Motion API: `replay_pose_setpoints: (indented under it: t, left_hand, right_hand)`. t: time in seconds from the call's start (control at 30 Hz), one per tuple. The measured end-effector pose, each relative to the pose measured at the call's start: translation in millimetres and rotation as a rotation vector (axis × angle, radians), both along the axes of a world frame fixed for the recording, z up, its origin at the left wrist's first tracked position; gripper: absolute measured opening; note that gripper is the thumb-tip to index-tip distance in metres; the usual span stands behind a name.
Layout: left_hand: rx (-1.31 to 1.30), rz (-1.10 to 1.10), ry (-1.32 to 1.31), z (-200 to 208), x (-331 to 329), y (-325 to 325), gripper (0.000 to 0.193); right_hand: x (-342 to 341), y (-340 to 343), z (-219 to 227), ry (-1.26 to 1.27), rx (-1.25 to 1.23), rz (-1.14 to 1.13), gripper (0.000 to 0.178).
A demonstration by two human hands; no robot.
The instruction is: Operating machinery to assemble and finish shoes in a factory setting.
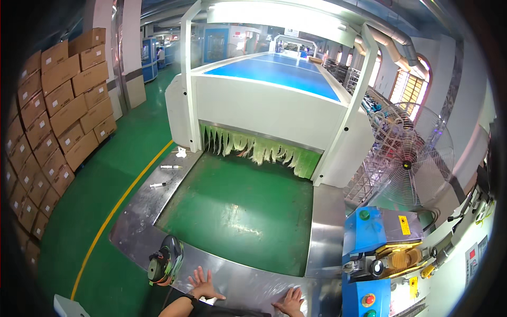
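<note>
- A dark, multicoloured sports shoe (168, 260) with orange and green accents sits on a brushed-steel ledge (243, 282), just left of the person's left hand (204, 287), not touching it.
- The left hand lies with fingers fanned wide, gripping nothing; the right hand (291, 303), well apart to its right, is also spread and holds nothing.
- Progress, as far as visible: the shoe stands ungripped, outside the machine and off the smooth green belt (232, 211) beyond both hands; whether any work on it is finished cannot be told.
- Past the left hand, on the far left ledge, lie two slim, syringe-like tubes (158, 185).
- Farther ahead of the hands, a ragged pale-green fringe curtain (264, 148) hangs across the opening of a white, box-shaped machine (259, 105).
</note>
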State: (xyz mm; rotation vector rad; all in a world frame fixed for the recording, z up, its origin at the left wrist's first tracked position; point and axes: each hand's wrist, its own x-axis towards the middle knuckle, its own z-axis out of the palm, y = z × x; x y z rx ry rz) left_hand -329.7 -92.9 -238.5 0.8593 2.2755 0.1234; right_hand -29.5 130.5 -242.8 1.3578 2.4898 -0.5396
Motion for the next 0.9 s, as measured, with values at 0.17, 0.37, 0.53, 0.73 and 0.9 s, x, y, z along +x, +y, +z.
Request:
replay_pose_setpoints:
  t: [0.17,0.37,0.53,0.73,0.9]
  left_hand:
    - [0.015,0.009,0.008,-1.5,0.8,-1.8,0.153]
    - [0.019,0.009,0.009,-4.5,-0.7,-1.0,0.152]
    - [0.000,0.010,0.006,-5.1,0.1,-0.9,0.154]
    - [0.034,0.000,0.003,-4.0,-0.5,-0.2,0.156]
    - [0.022,-0.010,0.021,-6.6,0.3,-1.8,0.155]
  right_hand:
    - [2.7,6.3,-7.0,0.060,-0.077,-0.022,0.129]
    - [-14.9,16.6,33.0,0.012,-0.165,0.049,0.117]
    - [-40.5,-15.8,159.4,0.405,-0.716,0.174,0.080]
    - [-38.4,-43.5,306.8,0.659,-1.571,0.385,0.102]
    - [-51.2,-51.9,339.4,0.782,-1.557,1.043,0.097]
